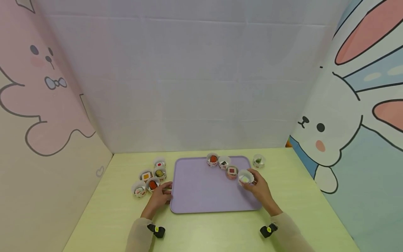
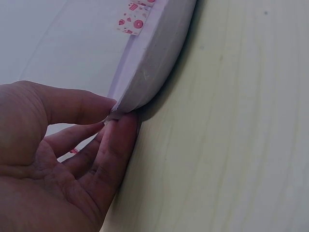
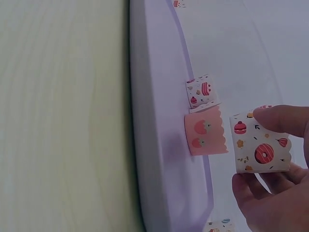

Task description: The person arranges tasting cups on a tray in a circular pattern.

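A purple tray [image 1: 201,196] lies on the table, its left edge pinched between the thumb and fingers of my left hand [image 1: 161,194]. In the left wrist view, that thumb [image 2: 82,107] presses on the tray's rim [image 2: 149,72]. My right hand [image 1: 260,189] holds a white paper baking cup [image 3: 260,145] printed with sweets, over the tray's right side; a pale piece of food shows inside from above. Along the tray's back right stand a cup with an orange topping [image 1: 212,159], a white cup [image 1: 224,162] and a pink strawberry-print cup [image 3: 205,133].
Several filled paper cups, among them one with a yellow-green topping [image 1: 159,173], cluster on the table left of the tray, close to my left hand. Another cup with something green [image 1: 259,161] stands beyond the tray's back right corner. A white wall sheet [image 1: 195,87] rises behind the table.
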The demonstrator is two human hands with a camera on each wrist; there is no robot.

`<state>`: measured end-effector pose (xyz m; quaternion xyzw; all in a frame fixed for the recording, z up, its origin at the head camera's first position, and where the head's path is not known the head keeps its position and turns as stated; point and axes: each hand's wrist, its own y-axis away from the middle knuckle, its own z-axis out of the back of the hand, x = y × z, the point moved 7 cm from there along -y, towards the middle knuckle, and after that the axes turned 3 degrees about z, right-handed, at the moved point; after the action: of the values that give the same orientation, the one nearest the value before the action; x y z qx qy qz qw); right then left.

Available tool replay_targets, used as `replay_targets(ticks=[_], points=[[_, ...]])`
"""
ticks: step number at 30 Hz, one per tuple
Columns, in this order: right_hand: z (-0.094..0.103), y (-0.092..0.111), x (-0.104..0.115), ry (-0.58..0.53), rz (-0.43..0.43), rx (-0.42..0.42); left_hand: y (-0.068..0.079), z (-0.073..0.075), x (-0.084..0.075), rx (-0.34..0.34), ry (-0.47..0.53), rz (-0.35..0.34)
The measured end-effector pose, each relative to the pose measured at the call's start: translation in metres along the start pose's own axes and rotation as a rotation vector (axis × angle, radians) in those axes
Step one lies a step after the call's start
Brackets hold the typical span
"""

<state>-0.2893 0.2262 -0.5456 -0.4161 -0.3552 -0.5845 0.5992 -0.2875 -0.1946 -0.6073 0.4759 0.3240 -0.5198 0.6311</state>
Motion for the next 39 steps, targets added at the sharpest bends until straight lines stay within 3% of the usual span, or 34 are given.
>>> replay_targets(ticks=[17,33,39], points=[[-0.026,0.003,-0.005,-0.010,0.050,0.004,0.000,-0.001,0.000,0.001,0.001,0.029],[-0.042,0.001,-0.009,0.069,0.002,0.002,0.001,0.000,-0.002,0.008,0.035,0.018],[-0.048,0.000,-0.009,0.060,0.021,-0.002,0.000,-0.001,0.000,0.008,0.030,0.025]])
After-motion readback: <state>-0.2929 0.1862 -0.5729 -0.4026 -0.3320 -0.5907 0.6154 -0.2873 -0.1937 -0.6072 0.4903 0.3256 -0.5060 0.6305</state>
